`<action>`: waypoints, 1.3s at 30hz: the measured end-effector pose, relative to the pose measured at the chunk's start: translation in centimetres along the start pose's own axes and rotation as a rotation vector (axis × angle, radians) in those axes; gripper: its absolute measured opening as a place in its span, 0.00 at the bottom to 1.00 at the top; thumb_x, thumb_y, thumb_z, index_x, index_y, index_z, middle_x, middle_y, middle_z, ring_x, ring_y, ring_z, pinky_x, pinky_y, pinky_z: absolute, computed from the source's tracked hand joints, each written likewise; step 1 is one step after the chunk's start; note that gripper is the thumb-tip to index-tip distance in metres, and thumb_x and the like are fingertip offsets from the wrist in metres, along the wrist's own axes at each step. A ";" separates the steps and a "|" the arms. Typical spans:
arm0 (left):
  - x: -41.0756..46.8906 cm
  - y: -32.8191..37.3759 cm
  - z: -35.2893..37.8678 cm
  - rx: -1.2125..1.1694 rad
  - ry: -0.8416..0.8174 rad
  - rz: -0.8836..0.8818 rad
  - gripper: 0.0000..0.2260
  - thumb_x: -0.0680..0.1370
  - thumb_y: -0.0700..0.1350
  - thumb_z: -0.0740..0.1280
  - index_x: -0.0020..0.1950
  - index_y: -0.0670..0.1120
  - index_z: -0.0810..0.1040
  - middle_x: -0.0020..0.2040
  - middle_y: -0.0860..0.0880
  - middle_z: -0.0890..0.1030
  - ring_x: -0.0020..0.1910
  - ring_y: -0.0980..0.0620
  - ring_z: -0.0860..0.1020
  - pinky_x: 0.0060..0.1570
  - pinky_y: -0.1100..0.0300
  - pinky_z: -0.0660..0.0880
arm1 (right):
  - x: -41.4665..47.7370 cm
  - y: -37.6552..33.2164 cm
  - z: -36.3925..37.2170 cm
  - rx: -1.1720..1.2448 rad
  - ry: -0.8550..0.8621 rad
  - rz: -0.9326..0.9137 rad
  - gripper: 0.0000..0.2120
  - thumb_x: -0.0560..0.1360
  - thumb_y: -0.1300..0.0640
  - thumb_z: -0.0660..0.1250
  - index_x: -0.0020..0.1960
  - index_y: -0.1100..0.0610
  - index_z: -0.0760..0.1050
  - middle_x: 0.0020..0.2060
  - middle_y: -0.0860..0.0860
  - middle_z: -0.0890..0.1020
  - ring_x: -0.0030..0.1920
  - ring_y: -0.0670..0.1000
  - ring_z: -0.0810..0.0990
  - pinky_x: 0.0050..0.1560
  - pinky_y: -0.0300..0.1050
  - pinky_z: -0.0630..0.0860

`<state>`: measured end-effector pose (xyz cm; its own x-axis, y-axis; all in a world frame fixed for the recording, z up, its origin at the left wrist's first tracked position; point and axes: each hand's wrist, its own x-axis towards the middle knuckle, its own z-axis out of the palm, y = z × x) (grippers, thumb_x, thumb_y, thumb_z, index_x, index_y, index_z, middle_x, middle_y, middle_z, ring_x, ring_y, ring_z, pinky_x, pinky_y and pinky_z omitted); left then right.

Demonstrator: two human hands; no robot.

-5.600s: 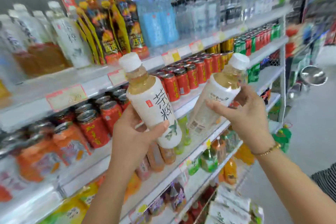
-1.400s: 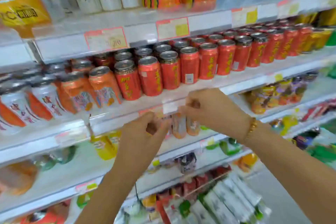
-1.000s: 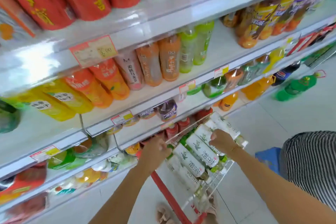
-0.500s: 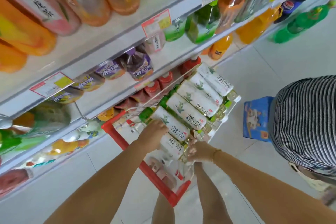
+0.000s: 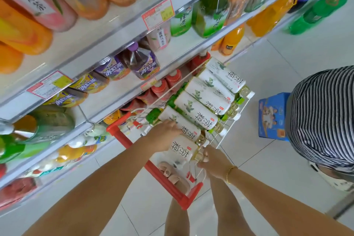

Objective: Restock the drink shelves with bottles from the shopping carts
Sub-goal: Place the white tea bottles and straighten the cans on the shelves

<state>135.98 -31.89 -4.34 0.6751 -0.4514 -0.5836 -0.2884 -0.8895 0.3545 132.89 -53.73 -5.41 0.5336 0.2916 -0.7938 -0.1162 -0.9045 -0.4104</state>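
Note:
Several white-labelled tea bottles (image 5: 206, 94) lie side by side in a wire shopping cart with a red frame (image 5: 153, 170), parked against the drink shelves (image 5: 115, 30). My left hand (image 5: 164, 136) lies over the base ends of the two nearest bottles, fingers curved onto the second one (image 5: 188, 127). My right hand (image 5: 212, 163) pinches the neck end of the nearest bottle (image 5: 182, 149) at the cart's right side. Its cap is hidden by my fingers.
The shelves on the left hold purple, green, orange and red drink bottles behind price tags (image 5: 158, 13). A blue box (image 5: 272, 117) stands on the tiled floor to the right. A person in a striped shirt (image 5: 325, 113) stands close at the right edge.
I put two tea bottles on the upper shelf, then my view dropped to the cart. Both hands came down onto the nearest bottles; since half a second ago they have barely shifted.

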 end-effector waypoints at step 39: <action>-15.1 1.0 -10.2 -0.928 0.926 -0.584 0.32 0.56 0.53 0.78 0.58 0.51 0.72 0.56 0.50 0.77 0.53 0.51 0.78 0.51 0.53 0.77 | -4.0 -15.0 -11.0 -0.188 0.431 -0.426 0.14 0.74 0.47 0.65 0.54 0.55 0.71 0.45 0.50 0.76 0.44 0.53 0.76 0.43 0.44 0.70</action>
<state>132.43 -25.27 12.29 0.8355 0.4842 -0.2599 0.4748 -0.3978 0.7851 141.70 -44.71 8.89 0.7946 0.5222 -0.3099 0.3090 -0.7870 -0.5340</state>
